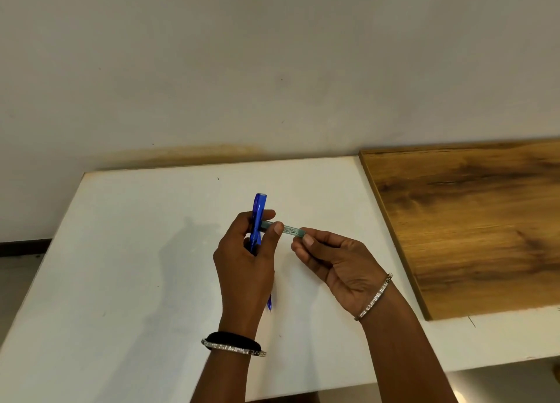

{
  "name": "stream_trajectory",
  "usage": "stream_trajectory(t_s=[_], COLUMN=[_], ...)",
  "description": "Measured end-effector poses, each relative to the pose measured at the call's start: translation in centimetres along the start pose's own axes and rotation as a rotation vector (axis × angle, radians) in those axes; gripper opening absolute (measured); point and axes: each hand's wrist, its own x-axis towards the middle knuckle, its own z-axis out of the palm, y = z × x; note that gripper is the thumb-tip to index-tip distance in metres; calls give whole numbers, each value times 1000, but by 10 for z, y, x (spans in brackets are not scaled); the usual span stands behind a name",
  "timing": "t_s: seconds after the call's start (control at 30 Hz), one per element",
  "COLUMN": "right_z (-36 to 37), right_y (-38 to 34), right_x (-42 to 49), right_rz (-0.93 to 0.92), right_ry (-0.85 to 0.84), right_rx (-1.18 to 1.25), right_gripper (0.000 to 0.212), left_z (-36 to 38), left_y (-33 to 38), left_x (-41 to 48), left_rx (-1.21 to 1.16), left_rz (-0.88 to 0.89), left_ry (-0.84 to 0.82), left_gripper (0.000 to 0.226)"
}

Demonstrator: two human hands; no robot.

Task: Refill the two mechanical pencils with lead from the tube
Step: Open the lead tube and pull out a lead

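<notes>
A plain pale wall rises behind the white bench [127,251], with a wood-grain board [472,226] lying along its right edge. Above the middle of the bench, my left hand [242,266] is closed round a blue pencil [259,208], translucent plastic, its open top toward the wall and its tip poking out below my palm. The second pencil I cannot see. My right hand [336,263] pinches one end of the lead tube [288,229], a slim clear cylinder with a printed label; my left thumb and forefinger clamp its other end. To open it well, I should pull the cap straight, keeping the tube level so the brittle leads don't spill.
</notes>
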Motion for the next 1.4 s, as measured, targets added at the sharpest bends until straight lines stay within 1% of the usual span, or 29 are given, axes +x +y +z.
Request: stream_trajectory(t_s=[0.1, 0.23, 0.37, 0.53, 0.63, 0.77, 0.9, 1.1, 1.3, 1.4], right_z=[0, -4, -8, -10, -9, -8, -11, -17, -19, -20], right_y=[-1, -4, -8, -10, -10, -10, -9, -9, -12, -13], right_x=[1, 1, 1, 1, 2, 6, 9, 12, 11, 11], right_rz=[-21, -87, -154, -239, -269, -302, -359, -429, -467, -459], right_ry=[-5, 11, 34, 60, 73, 122, 184, 305, 407, 436], right_rx=[-9, -91, -179, -278, -317, -376, -407, -374, -327, -338], right_gripper=[19, 18, 17, 13, 11, 9, 10, 8, 7, 7], left_z=[-2, -4, -5, -6, -6, -5, -4, -4, -3, 1], left_y=[-1, -4, -7, -12, -13, -15, -17, -17, -21, -20], left_x=[0, 2, 2, 2, 2, 2, 1, -2, -3, -7], left_rx=[0, 9, 6, 77, 141, 168, 140, 127, 204, 317], left_rz=[-22, -68, -153, -170, -172, -167, -209, -220, -227, -222], left_ry=[1, -29, -129, -251, -286, -279, -245, -239, -225, -191], left_gripper=[21, 17, 14, 17, 16, 16, 15, 5, 6, 13])
